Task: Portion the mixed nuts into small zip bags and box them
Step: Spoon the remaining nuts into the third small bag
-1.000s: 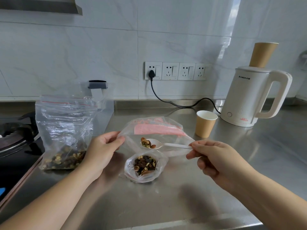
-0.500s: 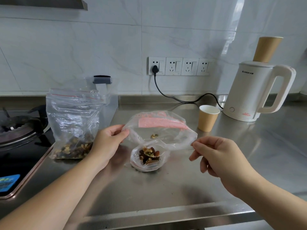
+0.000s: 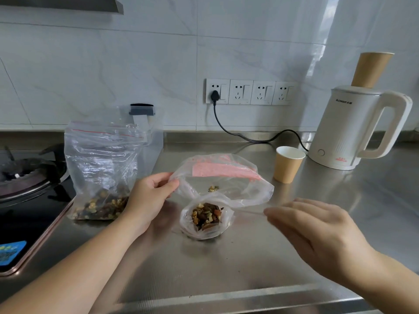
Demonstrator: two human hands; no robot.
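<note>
I see the left hand (image 3: 151, 196) pinching the rim of a crumpled clear plastic bag with a pink panel (image 3: 223, 179), while just in front of that bag sits a small clear zip bag of mixed nuts (image 3: 206, 219) and the blurred right hand (image 3: 317, 232) hovers to its right, fingers extended and holding nothing.

i'm reading "chigo" in small dark letters, with characters after it too small to make out, near the top of the white kettle (image 3: 347, 130); red print is sitting low on its body and a blue sticker (image 3: 11, 252) on the stove, both unreadable
</note>
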